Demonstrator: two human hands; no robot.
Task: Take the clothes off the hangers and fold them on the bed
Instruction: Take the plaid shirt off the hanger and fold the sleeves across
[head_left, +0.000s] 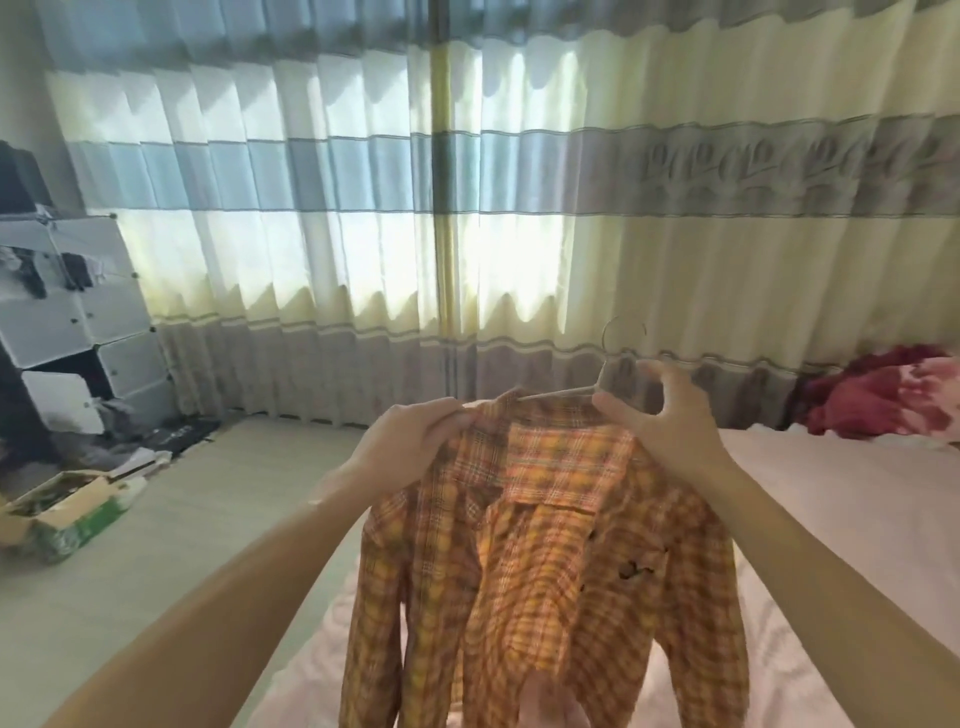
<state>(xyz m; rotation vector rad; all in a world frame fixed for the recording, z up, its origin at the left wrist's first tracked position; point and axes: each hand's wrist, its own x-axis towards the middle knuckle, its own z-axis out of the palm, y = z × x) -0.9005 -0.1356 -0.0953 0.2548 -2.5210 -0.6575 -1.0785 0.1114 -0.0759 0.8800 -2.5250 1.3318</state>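
Note:
An orange plaid shirt (550, 545) hangs in the air over the bed (841, 499), still partly on a thin pale hanger (605, 374) whose hook rises above my right hand. My left hand (415, 441) pinches the shirt's left shoulder at the collar, where the hanger's arm shows bare. My right hand (670, 415) grips the hanger near its neck, at the shirt's right shoulder. The shirt's sleeves and body drape down out of the frame's lower edge.
A red and pink blanket (883, 400) lies bunched at the bed's far right. Striped curtains (467, 208) cover the wall ahead. On the left stand white cube shelves (78, 322), with an open cardboard box (67, 514) and clutter on the floor.

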